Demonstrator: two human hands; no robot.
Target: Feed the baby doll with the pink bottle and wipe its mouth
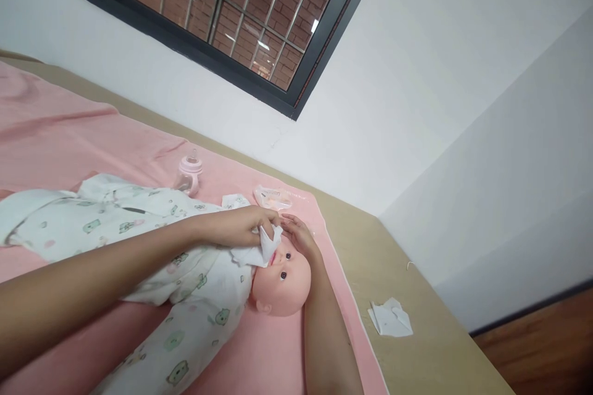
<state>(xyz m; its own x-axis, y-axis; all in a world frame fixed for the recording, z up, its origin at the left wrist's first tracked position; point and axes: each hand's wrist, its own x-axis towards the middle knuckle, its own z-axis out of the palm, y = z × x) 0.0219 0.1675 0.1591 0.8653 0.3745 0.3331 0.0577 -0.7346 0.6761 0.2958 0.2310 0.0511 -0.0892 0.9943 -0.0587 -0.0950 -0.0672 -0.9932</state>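
Note:
A baby doll (282, 290) in a white sleepsuit (204, 296) with green animal prints lies on its back, its head toward the right. Coming in from the left, my left hand (243, 226) pinches a white tissue (271, 245) against the doll's mouth and chin. The tissue hides part of the lower face. My right hand (300, 236) lies along the far side of the doll's head, fingers stretched out and slightly bent, close to my left fingertips. It holds nothing that I can see.
A baby bottle (189, 174) with a pink collar stands beyond the doll. A clear plastic packet (273, 198) lies past my hands. The pink blanket (273, 352) covers a tan surface (365, 234), where a folded tissue (391, 318) lies. Behind are a white wall and a barred window (222, 0).

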